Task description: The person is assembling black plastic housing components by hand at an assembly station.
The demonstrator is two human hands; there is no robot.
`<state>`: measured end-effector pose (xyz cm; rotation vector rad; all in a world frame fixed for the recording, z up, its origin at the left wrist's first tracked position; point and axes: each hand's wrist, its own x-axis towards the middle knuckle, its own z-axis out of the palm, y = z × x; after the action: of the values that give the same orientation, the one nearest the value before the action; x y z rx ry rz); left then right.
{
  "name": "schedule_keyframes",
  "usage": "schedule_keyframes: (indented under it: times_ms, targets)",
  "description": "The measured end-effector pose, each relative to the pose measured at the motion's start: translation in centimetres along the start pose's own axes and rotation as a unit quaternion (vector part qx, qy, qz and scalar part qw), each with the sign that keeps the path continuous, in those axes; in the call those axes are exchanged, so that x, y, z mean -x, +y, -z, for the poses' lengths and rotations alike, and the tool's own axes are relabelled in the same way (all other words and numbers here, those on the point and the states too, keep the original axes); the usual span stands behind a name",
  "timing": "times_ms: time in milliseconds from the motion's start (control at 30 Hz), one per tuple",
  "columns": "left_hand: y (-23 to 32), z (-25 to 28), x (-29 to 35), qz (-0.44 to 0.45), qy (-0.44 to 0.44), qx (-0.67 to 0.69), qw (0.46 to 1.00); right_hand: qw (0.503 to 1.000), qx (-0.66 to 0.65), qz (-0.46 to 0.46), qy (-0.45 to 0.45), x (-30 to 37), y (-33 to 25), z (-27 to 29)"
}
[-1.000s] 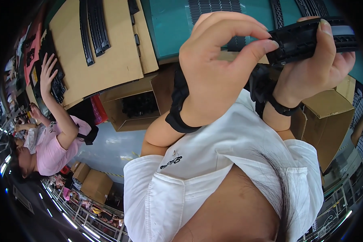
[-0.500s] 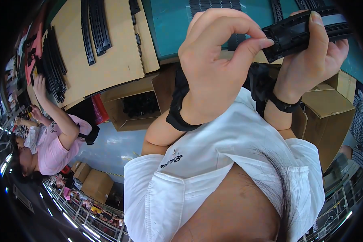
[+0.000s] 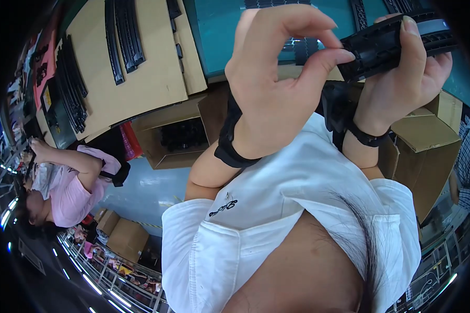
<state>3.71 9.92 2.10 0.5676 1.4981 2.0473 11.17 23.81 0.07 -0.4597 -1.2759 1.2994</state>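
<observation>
A black moulded plastic strip [image 3: 375, 50] with ribbed edges and a lighter, shiny band is held up at the upper right, above the teal work surface. My right hand [image 3: 399, 91] is closed around it, its thumb lying over the top face and its fingers underneath. At the strip's left end, my left hand [image 3: 277, 88] pinches with thumb and index finger, the thumb tip resting on the corner. The left hand's other fingers are raised and partly curled. Whether a small piece sits within that pinch is hidden.
Behind my hands is the teal table [image 3: 219, 36] with more black parts. On the left, cardboard sheeting [image 3: 156, 62] carries several long black strips [image 3: 126, 36]. Below stands an open carton [image 3: 156, 138] of black pieces; another carton [image 3: 423, 135] is at right. A co-worker in pink [image 3: 78, 188] works at left.
My left hand's middle finger has lifted and spread from the pinch, while the thumb stays at the strip's end. The right hand holds as before. The co-worker's arm has drawn down from the strips.
</observation>
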Motion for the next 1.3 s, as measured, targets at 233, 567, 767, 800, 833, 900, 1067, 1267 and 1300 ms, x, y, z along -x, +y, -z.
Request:
schedule_keyframes:
  times_ms: [233,567,767,800,833,900,1067,1267,1300]
  targets:
    - [0.0,0.0,0.0,0.034,-0.017,0.035,0.999,0.981,0.14,0.037,-0.132,-0.1,-0.7,-0.4]
    - [1.1,0.4,0.9,0.121,-0.069,-0.01,0.99,0.959,0.038,-0.279,-0.039,1.5,-2.3,-2.8]
    - [1.0,0.7,0.8,0.149,-0.075,-0.036,0.985,0.948,-0.003,-0.317,-0.016,1.4,-2.3,-3.1]
    - [0.7,0.9,0.8,0.155,-0.077,0.003,0.985,0.948,-0.008,-0.319,-0.015,1.3,-2.3,-3.0]
    - [0.4,1.0,0.8,0.16,-0.078,0.042,0.983,0.947,-0.013,-0.32,-0.014,1.3,-2.2,-2.8]
    - [-0.1,1.3,0.4,0.165,-0.078,0.08,0.98,0.946,-0.019,-0.323,-0.013,1.2,-2.0,-2.5]
    - [-1.5,3.5,-1.6,-0.032,-0.043,-0.202,0.978,0.952,-0.004,-0.307,0.002,0.0,-0.1,-0.6]
    - [-3.0,5.8,-2.2,-0.271,-0.17,-0.608,0.727,0.955,-0.017,-0.296,-0.009,-1.0,0.3,-0.3]
    - [-3.3,5.8,-2.2,-0.27,-0.171,-0.608,0.727,0.955,-0.017,-0.297,-0.008,-1.1,0.1,-0.3]
